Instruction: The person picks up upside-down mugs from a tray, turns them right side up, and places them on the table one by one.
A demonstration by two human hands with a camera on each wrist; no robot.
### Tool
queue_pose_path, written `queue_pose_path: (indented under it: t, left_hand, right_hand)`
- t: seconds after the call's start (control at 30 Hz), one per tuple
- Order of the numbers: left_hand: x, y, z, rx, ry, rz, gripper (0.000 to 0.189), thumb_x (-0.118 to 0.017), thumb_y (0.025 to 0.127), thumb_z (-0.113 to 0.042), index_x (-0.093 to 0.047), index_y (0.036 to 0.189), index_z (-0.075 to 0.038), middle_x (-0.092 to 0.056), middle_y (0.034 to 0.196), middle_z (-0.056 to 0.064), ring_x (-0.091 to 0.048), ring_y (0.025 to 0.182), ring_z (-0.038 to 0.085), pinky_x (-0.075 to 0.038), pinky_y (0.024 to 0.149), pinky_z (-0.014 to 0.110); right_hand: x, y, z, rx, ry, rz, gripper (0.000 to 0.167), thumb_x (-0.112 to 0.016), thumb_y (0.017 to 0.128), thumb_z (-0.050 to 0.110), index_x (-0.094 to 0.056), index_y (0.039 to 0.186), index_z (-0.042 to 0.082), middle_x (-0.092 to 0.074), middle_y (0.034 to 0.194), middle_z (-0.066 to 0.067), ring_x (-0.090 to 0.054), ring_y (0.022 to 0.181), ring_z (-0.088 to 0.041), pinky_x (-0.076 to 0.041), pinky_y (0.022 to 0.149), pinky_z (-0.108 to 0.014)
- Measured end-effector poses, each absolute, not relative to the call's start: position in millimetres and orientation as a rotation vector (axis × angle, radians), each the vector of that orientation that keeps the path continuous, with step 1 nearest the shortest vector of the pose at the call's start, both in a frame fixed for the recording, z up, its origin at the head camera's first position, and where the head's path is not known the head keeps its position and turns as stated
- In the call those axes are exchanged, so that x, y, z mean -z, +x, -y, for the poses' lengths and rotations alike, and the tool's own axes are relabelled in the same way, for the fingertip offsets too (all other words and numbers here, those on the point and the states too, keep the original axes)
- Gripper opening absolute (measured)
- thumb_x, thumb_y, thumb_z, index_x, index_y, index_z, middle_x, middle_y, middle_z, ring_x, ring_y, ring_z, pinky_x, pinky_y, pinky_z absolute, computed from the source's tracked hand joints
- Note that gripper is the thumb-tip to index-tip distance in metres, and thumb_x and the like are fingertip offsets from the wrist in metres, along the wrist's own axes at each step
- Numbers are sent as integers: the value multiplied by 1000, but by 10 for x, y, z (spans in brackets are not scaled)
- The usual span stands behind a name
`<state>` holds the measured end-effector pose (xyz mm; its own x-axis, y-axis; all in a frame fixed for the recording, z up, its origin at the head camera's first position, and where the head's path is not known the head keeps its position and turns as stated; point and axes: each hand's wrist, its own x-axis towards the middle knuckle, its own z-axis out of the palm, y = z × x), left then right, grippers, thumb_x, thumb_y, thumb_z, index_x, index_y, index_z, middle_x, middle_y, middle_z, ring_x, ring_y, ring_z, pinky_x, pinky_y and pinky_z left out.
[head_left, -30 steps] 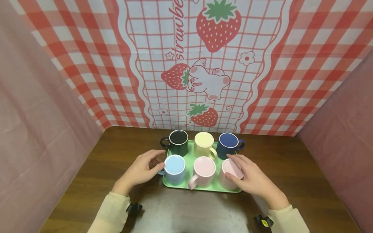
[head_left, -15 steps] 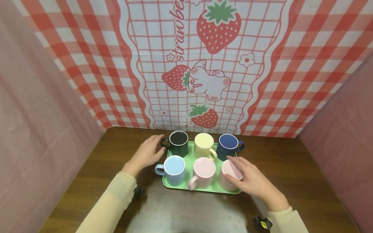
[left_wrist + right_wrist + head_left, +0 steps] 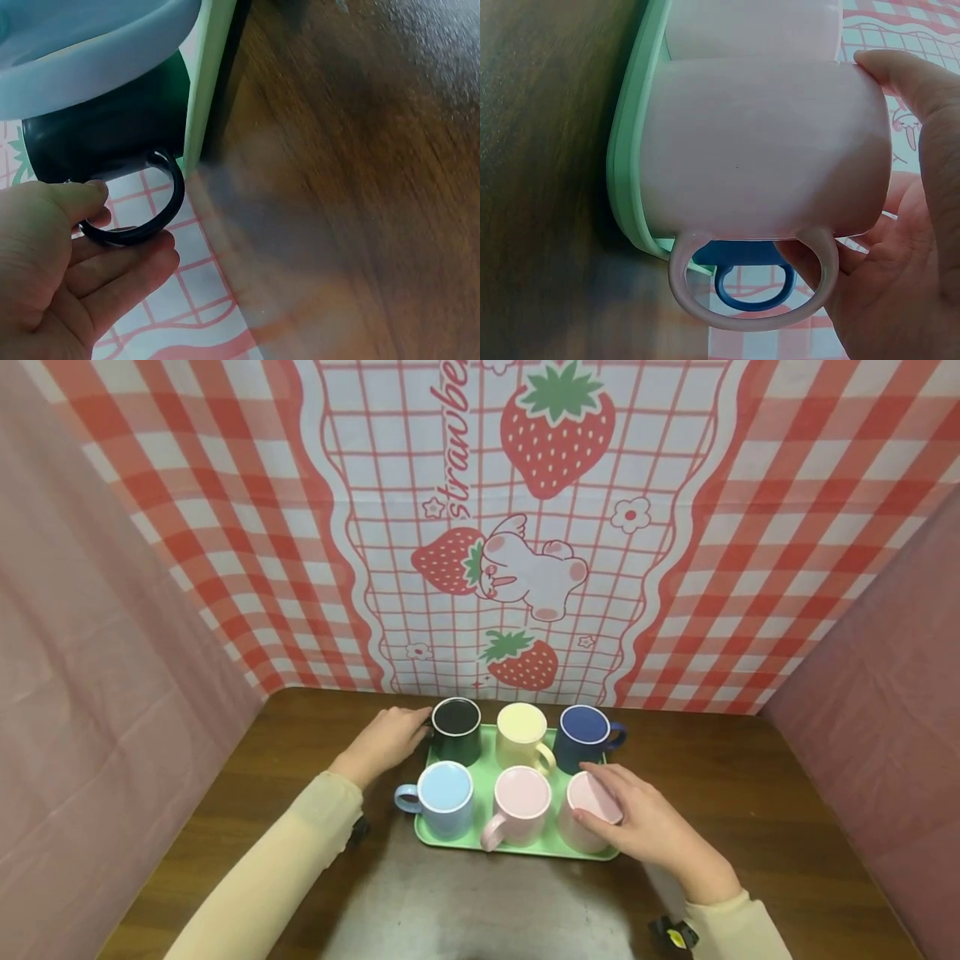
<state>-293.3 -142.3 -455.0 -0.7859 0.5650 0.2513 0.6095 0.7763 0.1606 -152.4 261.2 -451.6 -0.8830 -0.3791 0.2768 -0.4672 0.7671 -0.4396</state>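
A light green tray (image 3: 486, 752) bears several mugs in two rows. At its back left stands a black mug (image 3: 457, 735); my left hand (image 3: 386, 743) has its thumb and fingers about the handle (image 3: 175, 196), one finger reaching into the loop. My right hand (image 3: 648, 822) grips the upper part of the front right pink mug (image 3: 757, 142), thumb at the rim and fingers behind. This mug's handle (image 3: 754, 322) shows in the right wrist view. Beside it is another pink mug (image 3: 522, 802), and a light blue mug (image 3: 446, 802) stands front left.
A yellow mug (image 3: 521, 731) and a dark blue mug (image 3: 581, 735) fill out the back row. Under the tray is a brown wooden table (image 3: 247, 793). Close behind hangs a red and white checked cloth (image 3: 525, 568), with pink cloth (image 3: 112, 693) on both sides.
My left hand has left the light blue mug's handle and moved back to the black mug's handle. The right hand stays at the pink mug; the mugs and tray look unmoved.
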Motion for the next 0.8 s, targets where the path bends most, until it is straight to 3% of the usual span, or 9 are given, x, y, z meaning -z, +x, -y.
queue_pose_path:
  t: [0.07, 0.2, 0.6, 0.8]
  left_hand:
    - [4541, -2928, 1420, 288, -920, 2780, 10, -75, 103, -9, -73, 108, 0, -78, 92, 16, -78, 87, 38, -63, 76, 56]
    - [4508, -2893, 1394, 205, -913, 2796, 12, -76, 102, -8, -70, 94, -1, -74, 80, 17, -75, 76, 41, -61, 66, 56]
    - [4405, -2821, 1407, 384, -738, 2633, 15, -67, 96, 6, -62, 83, 1, -66, 67, 19, -72, 66, 47, -58, 59, 58]
    - [4334, -2772, 1437, 571, -595, 2428, 4, -69, 99, 4, -69, 95, 5, -72, 73, 21, -72, 68, 48, -59, 63, 61]
  right_hand:
    - [4517, -1526, -2610, -773, 670, 2795, 66, -86, 95, 38, -65, 147, 4, -70, 139, -17, -70, 120, -34, -61, 96, -56]
    - [4500, -1530, -2615, -801, 657, 2813, 67, -86, 95, 40, -65, 147, 3, -70, 138, -17, -70, 120, -34, -61, 95, -56]
    - [4464, -1531, -2604, -854, 641, 2847, 68, -85, 96, 41, -65, 148, 3, -69, 138, -18, -70, 119, -34, -60, 95, -57]
    - [4467, -1530, -2605, -869, 643, 2843, 68, -86, 95, 42, -65, 147, 4, -69, 139, -18, -69, 121, -34, -60, 96, -57]
